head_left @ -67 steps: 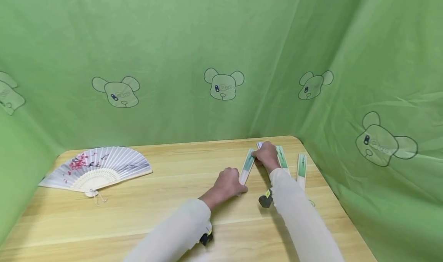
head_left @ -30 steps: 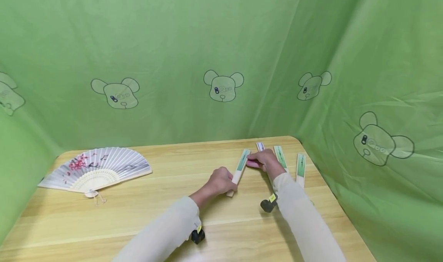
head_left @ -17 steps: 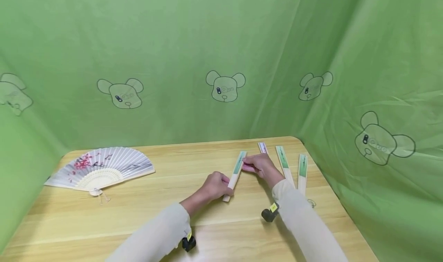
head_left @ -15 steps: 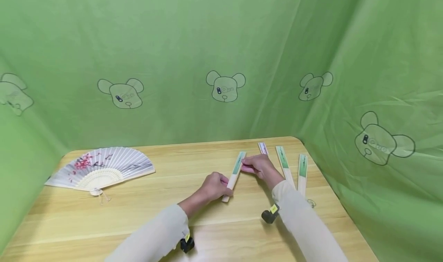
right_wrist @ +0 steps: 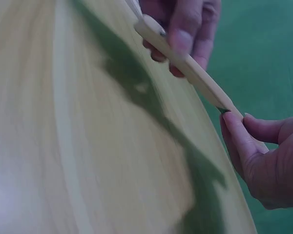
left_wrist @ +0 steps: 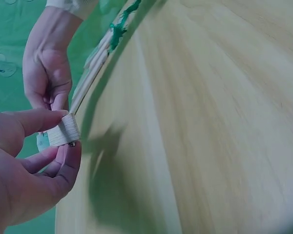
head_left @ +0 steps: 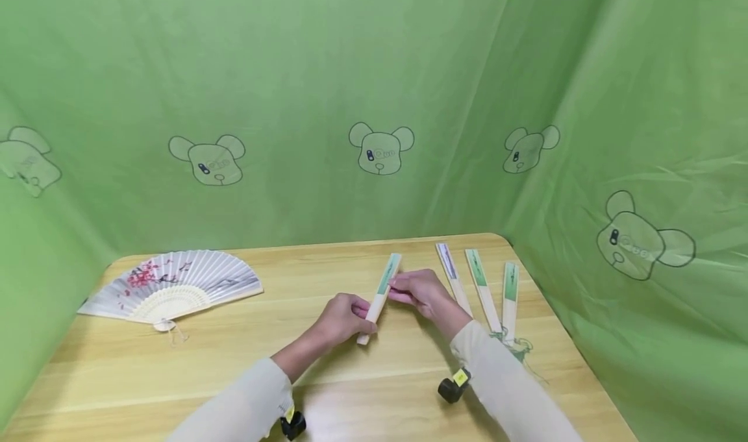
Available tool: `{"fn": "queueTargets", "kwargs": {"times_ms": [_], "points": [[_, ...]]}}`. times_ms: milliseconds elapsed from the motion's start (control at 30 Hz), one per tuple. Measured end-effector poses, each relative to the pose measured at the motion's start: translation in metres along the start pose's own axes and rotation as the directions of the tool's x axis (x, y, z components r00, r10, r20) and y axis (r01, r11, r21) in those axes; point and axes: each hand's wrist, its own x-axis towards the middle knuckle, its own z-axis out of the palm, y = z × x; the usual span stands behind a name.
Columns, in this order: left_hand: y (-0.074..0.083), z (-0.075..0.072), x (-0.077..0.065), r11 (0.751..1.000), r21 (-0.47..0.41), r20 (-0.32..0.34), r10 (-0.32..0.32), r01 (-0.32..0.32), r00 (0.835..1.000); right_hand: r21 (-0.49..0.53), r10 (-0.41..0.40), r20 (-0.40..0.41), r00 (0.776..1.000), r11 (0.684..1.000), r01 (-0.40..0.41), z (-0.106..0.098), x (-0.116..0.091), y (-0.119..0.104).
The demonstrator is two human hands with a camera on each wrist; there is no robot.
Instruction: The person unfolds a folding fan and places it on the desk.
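A closed folding fan (head_left: 377,301) with pale wooden ribs and a green cloth end is held raised and slanted over the table. Around its lower wooden end, my left hand (head_left: 343,317) grips it between thumb and fingers. My right hand (head_left: 422,292) pinches the same fan by its green upper part. In the left wrist view the stacked rib ends of the fan (left_wrist: 66,130) face the camera. The right wrist view shows the fan (right_wrist: 201,78) side-on, its shadow falling apart from it on the tabletop.
Three closed folding fans lie at the right: a purple-and-white one (head_left: 452,276), a green one (head_left: 484,289) and another green one (head_left: 510,299), with green tassels (head_left: 517,348) near. A spread floral fan (head_left: 175,286) lies at the left of the wooden table (head_left: 280,390). Green curtain (head_left: 292,72) surrounds it.
Both hands have carried the closed green fan leftward and toward the body, away from the other closed fans. The purple-and-white fan, earlier mostly covered by the right hand, now shows more fully.
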Motion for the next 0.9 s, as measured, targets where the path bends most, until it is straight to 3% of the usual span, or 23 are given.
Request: {"fn": "queueTargets", "kwargs": {"times_ms": [233,467,667,900], "points": [[-0.001,-0.013,-0.009,0.999,-0.022,0.007,0.027,-0.026,1.000,-0.026,-0.046,0.011,0.999,0.999,0.046,0.019,-0.016,0.000],[-0.006,-0.017,-0.022,0.986,-0.163,0.044,0.024,-0.017,0.999,-0.081,-0.124,0.007,0.992,0.989,0.124,0.027,-0.030,0.001],[-0.010,-0.022,-0.026,0.956,-0.293,0.062,0.018,0.001,0.998,-0.110,-0.162,0.011,0.987,0.981,0.162,0.034,-0.042,-0.001],[-0.017,-0.028,-0.030,0.903,-0.429,0.082,0.009,0.027,0.997,-0.100,-0.198,0.032,0.980,0.975,0.200,0.042,-0.053,-0.002]]}}
